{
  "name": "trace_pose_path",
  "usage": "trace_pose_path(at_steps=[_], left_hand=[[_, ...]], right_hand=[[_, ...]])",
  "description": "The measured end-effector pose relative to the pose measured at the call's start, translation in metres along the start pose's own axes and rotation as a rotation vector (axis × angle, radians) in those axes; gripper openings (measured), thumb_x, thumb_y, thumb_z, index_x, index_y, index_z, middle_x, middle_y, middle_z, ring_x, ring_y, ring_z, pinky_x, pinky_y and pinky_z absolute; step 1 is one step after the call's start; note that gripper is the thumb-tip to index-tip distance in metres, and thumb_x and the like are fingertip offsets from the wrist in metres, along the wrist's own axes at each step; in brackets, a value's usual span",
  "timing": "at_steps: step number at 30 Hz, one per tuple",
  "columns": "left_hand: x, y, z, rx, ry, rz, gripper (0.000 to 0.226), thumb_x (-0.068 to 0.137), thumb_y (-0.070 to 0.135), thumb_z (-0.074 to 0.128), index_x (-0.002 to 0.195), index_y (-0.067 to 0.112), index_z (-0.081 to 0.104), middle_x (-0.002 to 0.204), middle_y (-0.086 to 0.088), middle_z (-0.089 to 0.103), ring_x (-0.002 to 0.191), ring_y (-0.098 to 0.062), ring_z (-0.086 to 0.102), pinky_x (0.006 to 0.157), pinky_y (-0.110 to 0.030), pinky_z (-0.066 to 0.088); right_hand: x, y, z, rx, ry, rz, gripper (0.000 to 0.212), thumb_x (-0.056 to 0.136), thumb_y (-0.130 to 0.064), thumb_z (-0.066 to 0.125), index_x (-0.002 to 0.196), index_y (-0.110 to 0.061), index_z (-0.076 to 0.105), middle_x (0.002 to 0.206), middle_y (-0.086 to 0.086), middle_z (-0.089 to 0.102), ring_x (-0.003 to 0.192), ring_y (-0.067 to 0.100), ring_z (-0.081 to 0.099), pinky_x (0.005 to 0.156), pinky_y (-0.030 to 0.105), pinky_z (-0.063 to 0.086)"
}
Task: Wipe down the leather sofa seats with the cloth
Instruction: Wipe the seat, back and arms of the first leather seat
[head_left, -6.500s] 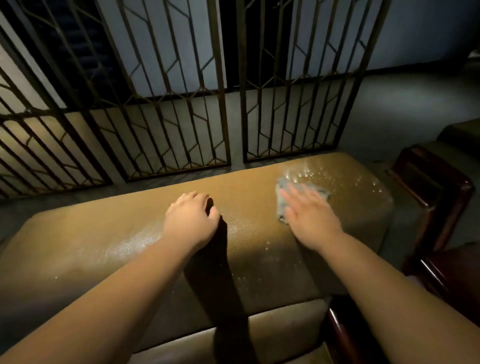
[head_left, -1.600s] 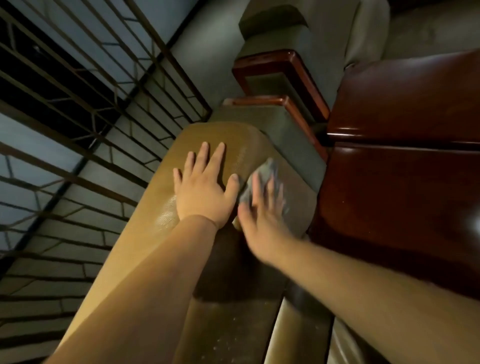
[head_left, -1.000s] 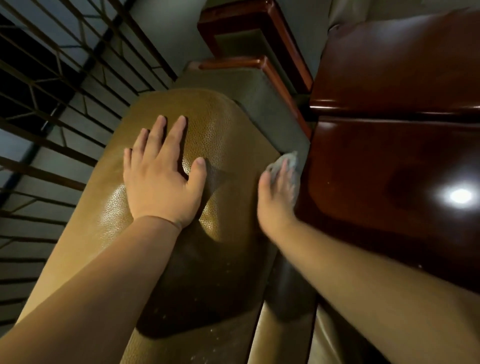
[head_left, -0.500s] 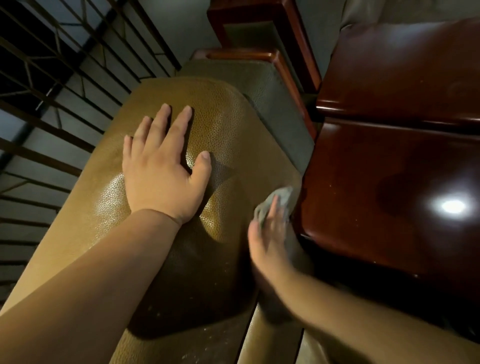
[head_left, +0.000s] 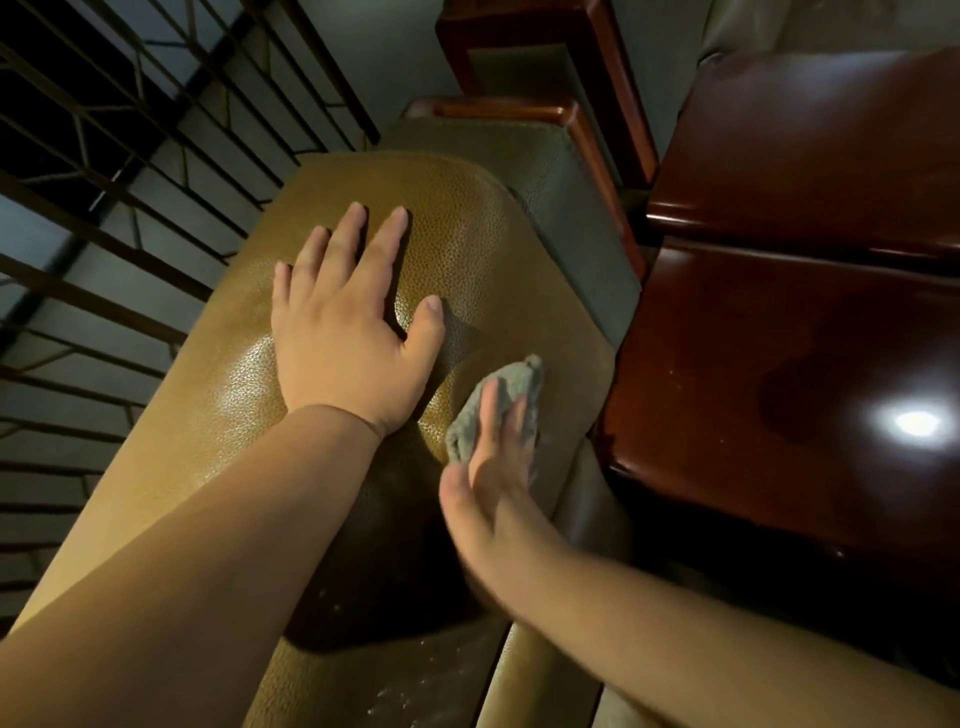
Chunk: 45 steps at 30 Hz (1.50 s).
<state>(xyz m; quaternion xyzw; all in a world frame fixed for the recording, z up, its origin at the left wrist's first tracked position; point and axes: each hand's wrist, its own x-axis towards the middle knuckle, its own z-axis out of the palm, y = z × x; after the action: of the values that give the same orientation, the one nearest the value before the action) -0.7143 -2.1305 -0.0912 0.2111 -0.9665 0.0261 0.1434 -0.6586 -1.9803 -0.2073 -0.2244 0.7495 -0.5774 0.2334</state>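
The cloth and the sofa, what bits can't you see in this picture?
Head view:
- Cloth: its lower part is hidden under the right hand, so its full shape is unknown.
- Sofa: the leather beneath the left hand and in the arm's dark shadow cannot be checked for dirt.
- Sofa's near end: cut off by the bottom edge.
- Wooden table: glare hides part of its top; the right edge cuts it off.

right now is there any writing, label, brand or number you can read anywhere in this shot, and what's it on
None: no text can be read in this view.
The cloth under the right hand shows no tag or print.
The tan leather sofa seat under the left hand shows only its grain.
The dark wooden furniture shows only a light glare, no lettering.
The metal grille bears no sign.
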Motion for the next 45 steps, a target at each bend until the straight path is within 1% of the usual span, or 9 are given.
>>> trace_pose_path(at_steps=[6,12,19,24,27,32,36,38,45], left_hand=[[-0.001,-0.001,0.002,0.007,-0.002,-0.004,0.071,0.096,0.062,0.040,0.164,0.041,0.030,0.172,0.004,0.029,0.159,-0.030,0.022,0.128,-0.057,0.016],[0.002,-0.001,-0.003,-0.006,-0.043,-0.003,0.072,0.095,0.061,0.039,0.163,0.041,0.032,0.172,0.003,0.029,0.159,-0.031,0.023,0.128,-0.058,0.017],[-0.001,-0.004,0.003,-0.013,-0.020,-0.016,0.068,0.098,0.062,0.038,0.163,0.044,0.030,0.172,0.006,0.028,0.160,-0.027,0.020,0.129,-0.056,0.014],[0.002,-0.005,0.002,0.009,-0.044,-0.030,0.069,0.097,0.063,0.037,0.163,0.045,0.029,0.172,0.006,0.029,0.159,-0.029,0.023,0.129,-0.058,0.015],[0.000,0.003,-0.006,0.036,-0.124,-0.062,0.068,0.098,0.066,0.031,0.163,0.048,0.026,0.173,0.008,0.025,0.160,-0.027,0.019,0.130,-0.057,0.012],[0.003,0.001,-0.047,-0.121,-0.393,-0.069,0.059,0.107,0.055,0.040,0.164,0.049,0.025,0.176,0.008,0.014,0.163,-0.022,0.007,0.131,-0.053,0.003],[-0.069,-0.042,-0.096,-0.163,-0.494,-0.007,0.051,0.113,0.046,0.037,0.163,0.042,0.034,0.175,0.006,0.019,0.161,-0.017,0.015,0.127,-0.030,0.006],[-0.126,-0.071,-0.112,-0.176,-0.495,0.003,0.052,0.114,0.042,0.034,0.165,0.040,0.027,0.175,0.007,0.015,0.162,-0.016,0.008,0.132,-0.039,0.003],[-0.179,-0.102,-0.080,-0.056,-0.231,-0.050,0.057,0.110,0.044,0.022,0.166,0.039,0.024,0.175,0.008,0.017,0.163,-0.019,0.008,0.132,-0.050,0.009]], right_hand=[[0.113,-0.015,-0.066,0.054,0.310,0.280,0.079,0.096,-0.074,0.002,0.166,-0.037,-0.005,0.174,-0.001,-0.016,0.159,0.035,-0.011,0.126,0.063,-0.001],[0.010,-0.019,-0.007,-0.112,-0.009,-0.314,0.080,0.094,-0.082,0.001,0.162,-0.044,-0.014,0.167,-0.014,-0.033,0.153,0.022,-0.034,0.120,0.066,-0.011],[0.124,-0.024,-0.070,-0.053,0.279,0.091,0.099,0.078,-0.088,-0.015,0.164,-0.039,-0.010,0.174,-0.002,-0.014,0.159,0.030,-0.015,0.125,0.065,-0.005],[-0.014,-0.013,0.000,-0.175,-0.118,-0.185,0.084,0.092,-0.085,0.011,0.158,-0.046,-0.024,0.169,-0.002,-0.030,0.152,0.036,-0.033,0.121,0.068,-0.008],[0.003,-0.004,-0.020,-0.345,-0.131,-0.207,0.080,0.101,-0.069,0.022,0.151,-0.041,-0.032,0.167,0.003,-0.033,0.154,0.037,-0.030,0.124,0.065,-0.007],[0.057,-0.054,-0.043,-0.241,0.039,0.127,0.072,0.103,-0.066,0.009,0.159,-0.038,-0.027,0.171,0.001,-0.027,0.158,0.033,-0.017,0.126,0.065,0.004],[-0.054,-0.058,0.011,-0.320,-0.232,-0.150,0.084,0.084,-0.087,-0.005,0.150,-0.046,-0.037,0.162,-0.009,-0.042,0.154,0.033,-0.029,0.124,0.061,0.001],[-0.087,-0.049,0.022,-0.382,-0.322,-0.249,0.084,0.079,-0.091,-0.011,0.148,-0.051,-0.038,0.154,-0.013,-0.052,0.146,0.028,-0.042,0.122,0.061,-0.004],[0.016,-0.069,0.008,-0.244,0.166,0.006,0.079,0.094,-0.075,-0.005,0.163,-0.037,-0.016,0.171,0.005,-0.025,0.158,0.039,-0.015,0.122,0.072,0.004]])
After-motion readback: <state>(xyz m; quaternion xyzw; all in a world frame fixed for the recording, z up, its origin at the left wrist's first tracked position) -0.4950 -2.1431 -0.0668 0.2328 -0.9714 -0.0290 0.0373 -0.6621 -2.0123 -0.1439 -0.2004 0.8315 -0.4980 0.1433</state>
